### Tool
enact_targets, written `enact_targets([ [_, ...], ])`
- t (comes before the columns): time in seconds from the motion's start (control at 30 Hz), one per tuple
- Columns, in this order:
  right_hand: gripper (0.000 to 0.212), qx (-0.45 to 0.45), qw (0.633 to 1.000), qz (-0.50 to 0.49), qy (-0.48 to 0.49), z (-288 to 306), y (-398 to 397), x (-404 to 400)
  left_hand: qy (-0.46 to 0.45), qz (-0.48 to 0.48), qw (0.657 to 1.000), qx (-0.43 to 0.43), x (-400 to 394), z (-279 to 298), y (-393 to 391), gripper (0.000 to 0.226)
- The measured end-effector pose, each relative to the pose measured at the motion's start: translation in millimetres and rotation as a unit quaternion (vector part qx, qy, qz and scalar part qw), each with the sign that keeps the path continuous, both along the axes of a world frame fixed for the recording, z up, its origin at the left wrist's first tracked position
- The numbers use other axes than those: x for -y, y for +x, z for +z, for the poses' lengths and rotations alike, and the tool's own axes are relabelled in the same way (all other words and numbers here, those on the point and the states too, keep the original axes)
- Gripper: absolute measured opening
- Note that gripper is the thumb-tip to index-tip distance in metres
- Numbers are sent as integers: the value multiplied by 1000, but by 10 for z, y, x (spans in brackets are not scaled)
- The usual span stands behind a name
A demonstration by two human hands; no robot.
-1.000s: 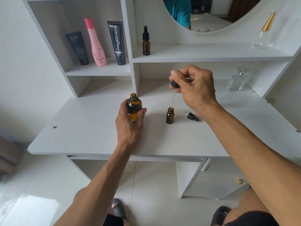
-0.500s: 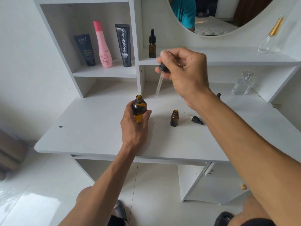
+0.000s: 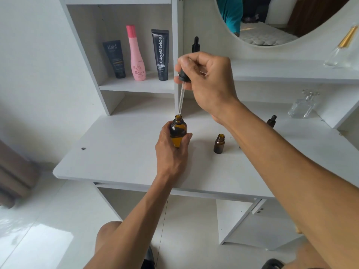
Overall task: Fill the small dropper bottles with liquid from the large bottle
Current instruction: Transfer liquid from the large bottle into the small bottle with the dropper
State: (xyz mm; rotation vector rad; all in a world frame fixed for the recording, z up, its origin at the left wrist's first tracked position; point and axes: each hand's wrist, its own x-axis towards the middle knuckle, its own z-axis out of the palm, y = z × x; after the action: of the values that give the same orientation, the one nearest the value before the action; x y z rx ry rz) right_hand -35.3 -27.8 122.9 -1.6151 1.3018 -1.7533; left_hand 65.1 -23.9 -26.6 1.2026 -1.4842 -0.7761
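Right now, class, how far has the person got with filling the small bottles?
Done: large bottle and one small bottle stand uncapped. In hand: left hand grips the large bottle; right hand holds the dropper, tip at its mouth. Left: carrying liquid across; the small bottle's fill level is unclear.

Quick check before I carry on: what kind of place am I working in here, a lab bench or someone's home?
Most likely a home bedroom, at a white dressing table. A round mirror above it reflects a bed, the side shelf holds cosmetic tubes and a pink lotion bottle, and a clear perfume bottle stands at the back.
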Motion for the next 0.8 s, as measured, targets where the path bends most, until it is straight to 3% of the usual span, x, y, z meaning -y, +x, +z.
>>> enact_targets([
  [0.8,19,-47,997,-14,53,-362,61,43,-4,2,1000,-8,19,-22,-6,46],
])
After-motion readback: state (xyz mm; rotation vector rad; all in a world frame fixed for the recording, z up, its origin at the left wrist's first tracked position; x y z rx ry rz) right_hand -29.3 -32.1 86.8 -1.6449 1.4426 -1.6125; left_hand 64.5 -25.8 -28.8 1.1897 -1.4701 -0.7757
